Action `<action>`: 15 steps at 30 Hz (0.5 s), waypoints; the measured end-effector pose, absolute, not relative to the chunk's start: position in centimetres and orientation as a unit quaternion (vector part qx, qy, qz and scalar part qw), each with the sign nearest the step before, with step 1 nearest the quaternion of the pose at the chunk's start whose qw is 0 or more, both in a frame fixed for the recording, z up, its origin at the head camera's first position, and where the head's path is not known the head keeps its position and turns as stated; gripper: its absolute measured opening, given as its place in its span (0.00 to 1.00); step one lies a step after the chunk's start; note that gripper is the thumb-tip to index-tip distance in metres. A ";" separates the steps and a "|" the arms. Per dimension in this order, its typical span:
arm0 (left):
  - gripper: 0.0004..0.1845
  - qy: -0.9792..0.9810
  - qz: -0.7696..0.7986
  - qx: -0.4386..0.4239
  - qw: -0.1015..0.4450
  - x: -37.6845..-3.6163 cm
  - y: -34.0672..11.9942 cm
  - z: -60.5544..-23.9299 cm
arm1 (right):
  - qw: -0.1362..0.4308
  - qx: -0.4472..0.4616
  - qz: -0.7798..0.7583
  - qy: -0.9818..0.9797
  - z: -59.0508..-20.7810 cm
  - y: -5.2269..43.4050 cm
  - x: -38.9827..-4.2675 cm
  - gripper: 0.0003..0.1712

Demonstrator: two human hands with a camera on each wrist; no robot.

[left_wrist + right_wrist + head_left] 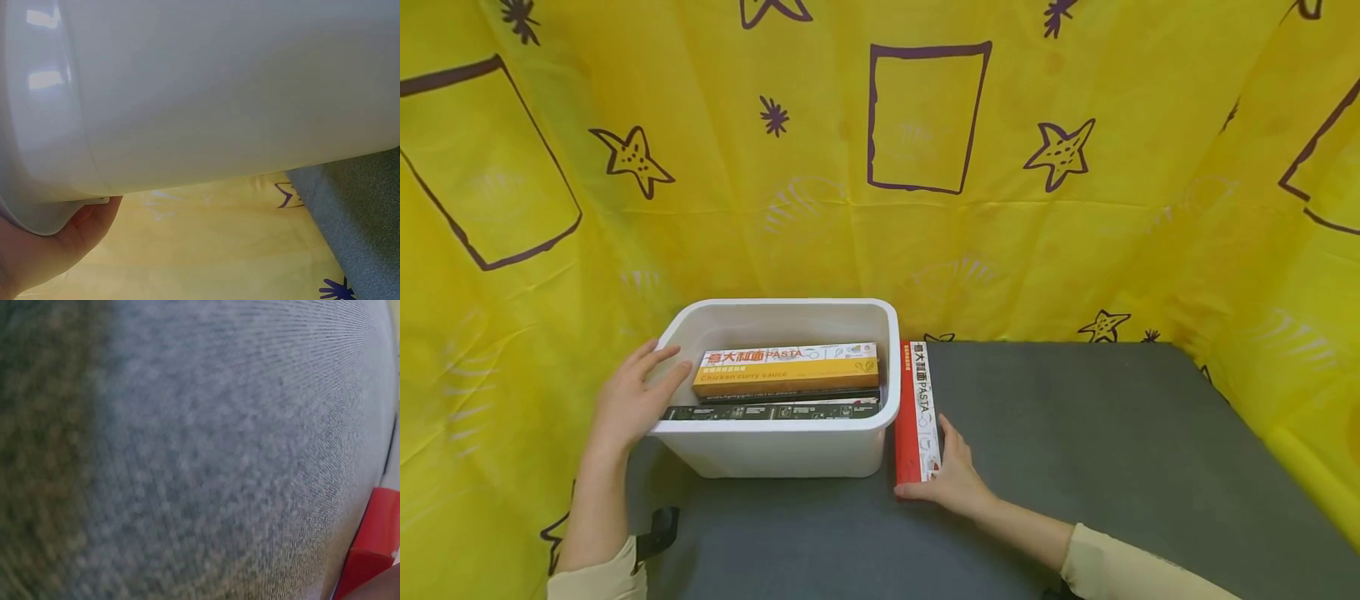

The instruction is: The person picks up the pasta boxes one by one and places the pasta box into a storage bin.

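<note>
— Where does the red pasta box [916,415] sit?

— On the grey counter [1075,450], lying on its long edge just beside the right wall of the white bin [778,450], its printed face turned up. The right hand [953,479] grasps its near end, thumb along the front corner and fingers laid on the side away from the bin. The right wrist view shows only a red corner [375,544] against blurred grey felt.

— And the other hand?

— The left hand [634,398] rests on the bin's left rim, its grip released: fingers straight and spread over the edge (the left wrist view shows the palm [56,247] under the rim's lip).

— What is in the bin?

— An orange pasta box [786,367] lying flat on top of two dark boxes [775,408], all lengthwise across the bin.

— Around it all?

— A yellow cloth [820,167] with purple stars and rectangles hangs behind and at both sides of the counter.
</note>
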State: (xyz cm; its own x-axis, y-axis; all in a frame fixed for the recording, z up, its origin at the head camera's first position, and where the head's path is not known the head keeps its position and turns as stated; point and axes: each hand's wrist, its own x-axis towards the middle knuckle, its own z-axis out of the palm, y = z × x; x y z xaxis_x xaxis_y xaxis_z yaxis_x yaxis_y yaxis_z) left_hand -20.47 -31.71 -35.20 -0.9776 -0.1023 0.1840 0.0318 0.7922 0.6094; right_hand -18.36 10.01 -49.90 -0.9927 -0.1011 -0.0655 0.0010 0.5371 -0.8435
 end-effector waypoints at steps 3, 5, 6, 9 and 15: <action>0.35 -0.940 -0.324 0.020 0.104 -20.5 -31.7 -35.2 | 0.046 -0.035 -0.476 0.878 -50.1 9.8 -18.3 0.71; 0.35 -0.940 -0.325 0.019 0.105 -20.5 -31.7 -35.2 | 0.038 -0.042 -0.473 0.879 -50.2 9.7 -18.3 0.72; 0.35 -0.940 -0.325 0.018 0.106 -20.5 -31.7 -35.2 | 0.036 -0.045 -0.471 0.880 -50.2 9.6 -18.3 0.72; 0.35 -0.939 -0.326 0.017 0.109 -20.4 -31.7 -35.2 | 0.023 -0.055 -0.471 0.880 -50.3 9.3 -18.2 0.73; 0.35 -0.940 -0.322 0.016 0.111 -20.4 -31.7 -35.2 | 0.016 -0.051 -0.478 0.877 -50.7 8.8 -18.1 0.74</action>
State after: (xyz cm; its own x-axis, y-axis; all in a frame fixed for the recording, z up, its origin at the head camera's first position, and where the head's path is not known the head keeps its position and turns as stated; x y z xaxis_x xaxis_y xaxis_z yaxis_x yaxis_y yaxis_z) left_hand -20.38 -31.75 -35.25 -0.9746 -0.1022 0.1992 0.0412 0.7926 0.6084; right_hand -18.12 8.83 -50.68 -0.9942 -0.1055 0.0207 -0.0745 0.5374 -0.8400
